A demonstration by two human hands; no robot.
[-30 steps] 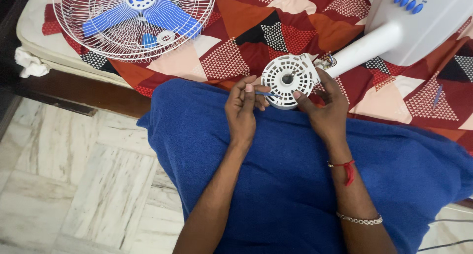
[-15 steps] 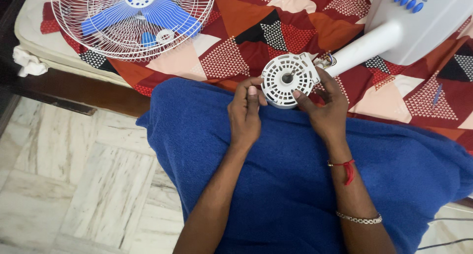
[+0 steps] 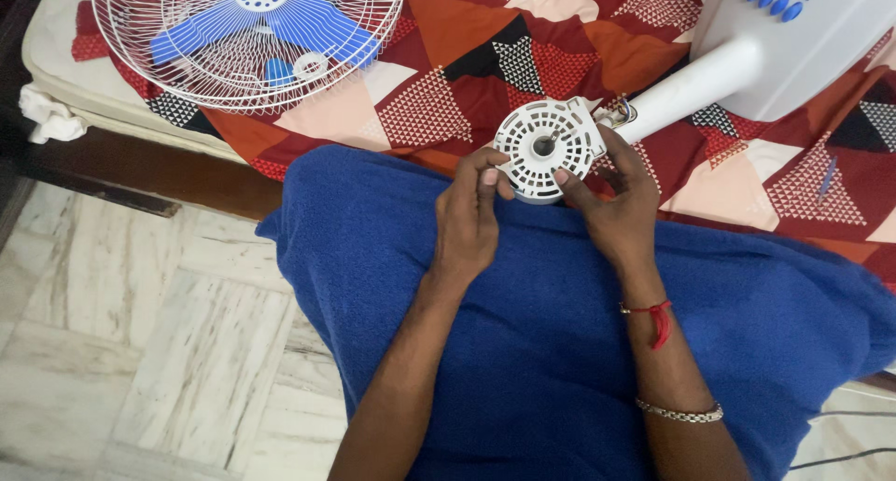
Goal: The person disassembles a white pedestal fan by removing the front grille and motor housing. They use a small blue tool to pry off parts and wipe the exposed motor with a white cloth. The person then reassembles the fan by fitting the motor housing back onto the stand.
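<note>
1. head view: we see the left hand [image 3: 469, 222] curled, its fingertips pinching the lower left edge of a round white motor housing [image 3: 548, 149] with slotted vents.
2. the right hand [image 3: 614, 204] grips the housing's right side, thumb pressed on its face.
3. the housing sits at the end of a white fan neck [image 3: 691, 89] joined to a white base [image 3: 803, 42] with blue buttons, lying on a patterned bedspread [image 3: 467, 89].
4. a blue cloth [image 3: 523, 350] covers our lap under both forearms.
5. a white wire fan guard [image 3: 252, 38] with blue blades lies well apart, at upper left on the bed.
</note>
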